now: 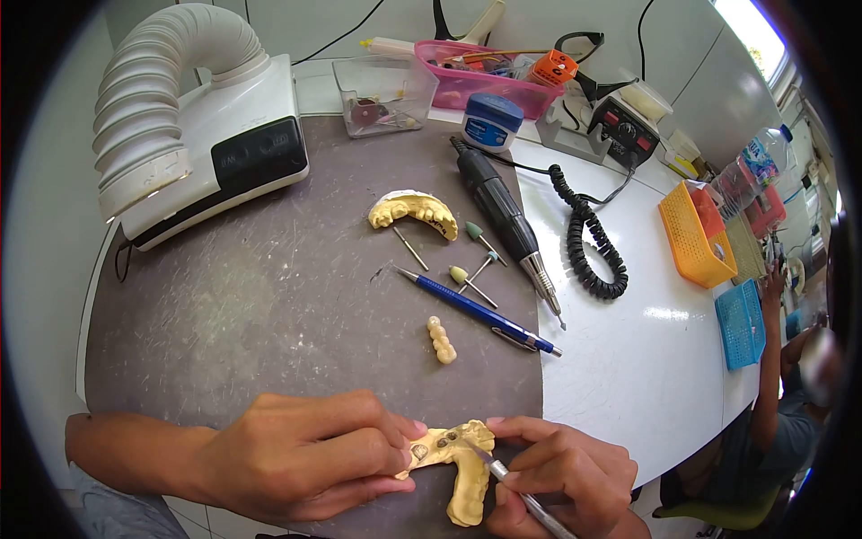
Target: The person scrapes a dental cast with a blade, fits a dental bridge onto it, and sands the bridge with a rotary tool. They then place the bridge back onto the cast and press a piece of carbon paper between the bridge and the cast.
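Observation:
Between my hands at the near edge of the mat is a yellow plaster dental model (469, 485), curved like a jaw, with dark marked spots on its ridge. My left hand (328, 449) is closed on the model's left end. My right hand (575, 476) grips a metal-handled scalpel (539, 514), its blade against the model near the dark spots; the fingertips also touch the model's right end. Farther up lie a tooth-coloured dental bridge (441, 340), a blue mechanical pencil (480, 312) and a second plaster model (414, 213).
A black rotary handpiece (503, 211) with coiled cord and several grinding burs (472, 286) lie ahead. A white dust extractor (215, 148) stands far left. A clear box (386, 99), pink tray (489, 85) and blue-lidded jar (491, 124) line the back. Another person (790, 395) sits at right.

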{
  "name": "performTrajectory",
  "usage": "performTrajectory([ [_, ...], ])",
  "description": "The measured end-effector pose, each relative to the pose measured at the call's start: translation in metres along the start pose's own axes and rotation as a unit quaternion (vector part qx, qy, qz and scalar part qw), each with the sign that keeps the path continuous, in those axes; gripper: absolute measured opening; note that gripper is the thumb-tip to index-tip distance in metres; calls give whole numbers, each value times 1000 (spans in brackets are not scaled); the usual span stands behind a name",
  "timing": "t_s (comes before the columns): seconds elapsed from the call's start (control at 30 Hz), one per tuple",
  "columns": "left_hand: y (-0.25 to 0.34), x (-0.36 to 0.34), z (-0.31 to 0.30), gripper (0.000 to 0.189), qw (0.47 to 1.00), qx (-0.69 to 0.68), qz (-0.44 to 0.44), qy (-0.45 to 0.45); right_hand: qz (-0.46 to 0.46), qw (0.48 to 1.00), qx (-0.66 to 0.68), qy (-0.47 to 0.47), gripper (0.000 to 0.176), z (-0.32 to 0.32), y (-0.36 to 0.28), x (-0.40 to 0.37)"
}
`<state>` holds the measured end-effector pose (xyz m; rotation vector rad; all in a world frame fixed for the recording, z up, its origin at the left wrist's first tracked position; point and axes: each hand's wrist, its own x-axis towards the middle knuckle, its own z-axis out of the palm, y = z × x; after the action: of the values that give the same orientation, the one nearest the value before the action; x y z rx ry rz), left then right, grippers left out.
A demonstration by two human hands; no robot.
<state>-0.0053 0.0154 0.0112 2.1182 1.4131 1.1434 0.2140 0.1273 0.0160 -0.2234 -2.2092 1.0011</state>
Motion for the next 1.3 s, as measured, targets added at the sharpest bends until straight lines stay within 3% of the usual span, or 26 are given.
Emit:
performTrajectory([
  [0.47,0,4,-9,19,990,-103,-92,-36,-4,1000,15,-10,14,-4,2,2],
  [1.3,1,3,-10,18,991,-87,-90,-42,13,999,-6,-31,12,-3,-2,8],
])
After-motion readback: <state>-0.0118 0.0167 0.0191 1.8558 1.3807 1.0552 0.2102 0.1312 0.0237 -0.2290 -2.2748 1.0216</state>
